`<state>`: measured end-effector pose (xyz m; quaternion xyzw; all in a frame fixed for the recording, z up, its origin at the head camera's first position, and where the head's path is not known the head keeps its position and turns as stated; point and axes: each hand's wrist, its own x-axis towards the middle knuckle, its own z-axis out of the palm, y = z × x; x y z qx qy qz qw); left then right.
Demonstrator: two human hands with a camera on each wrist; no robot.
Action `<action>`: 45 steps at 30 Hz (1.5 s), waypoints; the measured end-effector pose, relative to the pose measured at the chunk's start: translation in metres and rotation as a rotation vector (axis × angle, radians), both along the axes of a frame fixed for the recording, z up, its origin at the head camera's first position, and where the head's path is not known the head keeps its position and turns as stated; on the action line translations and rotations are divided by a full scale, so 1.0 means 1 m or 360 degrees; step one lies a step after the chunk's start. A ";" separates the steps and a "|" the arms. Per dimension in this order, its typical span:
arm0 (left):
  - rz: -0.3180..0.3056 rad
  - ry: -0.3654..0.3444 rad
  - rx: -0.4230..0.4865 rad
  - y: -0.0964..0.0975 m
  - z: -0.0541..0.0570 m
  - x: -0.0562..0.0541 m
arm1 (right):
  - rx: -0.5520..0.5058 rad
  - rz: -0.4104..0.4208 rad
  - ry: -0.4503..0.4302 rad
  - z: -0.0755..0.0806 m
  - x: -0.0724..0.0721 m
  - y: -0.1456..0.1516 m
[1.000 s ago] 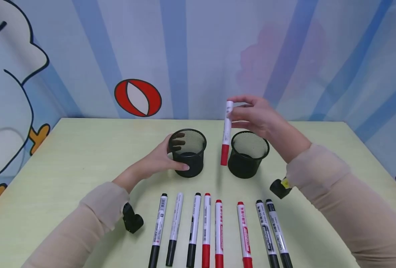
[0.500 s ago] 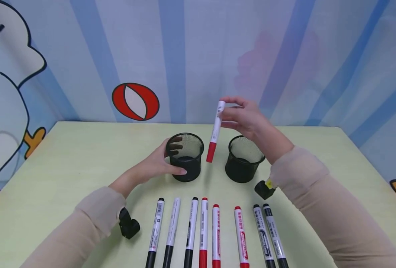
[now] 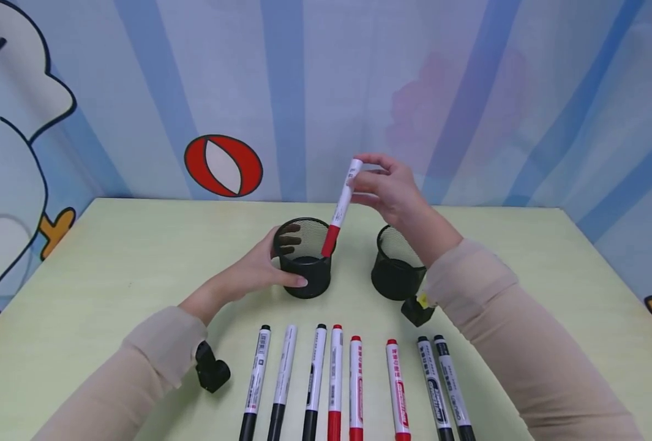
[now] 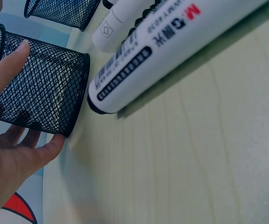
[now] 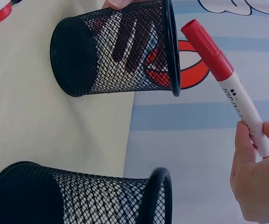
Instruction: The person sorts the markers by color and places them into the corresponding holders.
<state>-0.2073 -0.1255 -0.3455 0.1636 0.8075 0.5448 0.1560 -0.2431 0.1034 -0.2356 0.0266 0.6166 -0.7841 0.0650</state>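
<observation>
My left hand (image 3: 251, 269) grips a black mesh pen holder (image 3: 316, 282) that stands on the table, thumb in front and fingers round its far side. High above the table, my right hand (image 3: 389, 191) pinches a white marker (image 3: 342, 208) near its upper end. The marker slants with its red cap down to the left, overlapping the right rim of the gripped holder in the head view. From the right wrist view, the red cap (image 5: 208, 50) shows just outside the holder's mouth. A second mesh pen holder (image 3: 393, 278) stands below my right forearm, partly hidden by it.
Several white markers lie in a row along the near side of the table (image 3: 138, 257), among them a black-capped marker (image 3: 258, 367) and a red-ended marker (image 3: 397, 386). A printed backdrop (image 3: 337, 98) rises behind the table.
My right hand has carried the marker leftward, from beside the second holder to the rim of the gripped one, and the marker has tilted more. The left hand keeps its grip.
</observation>
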 end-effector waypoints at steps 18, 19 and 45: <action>0.0015 -0.0014 0.0006 0.002 -0.002 -0.003 | 0.0007 -0.0077 0.0160 -0.015 -0.001 -0.015; 0.0019 -0.0015 0.0003 0.001 -0.002 -0.004 | 0.0013 -0.0070 0.0165 -0.015 -0.001 -0.016; -0.0003 -0.0014 -0.0009 0.002 -0.002 -0.004 | 0.0160 0.0068 0.0389 -0.035 0.004 -0.033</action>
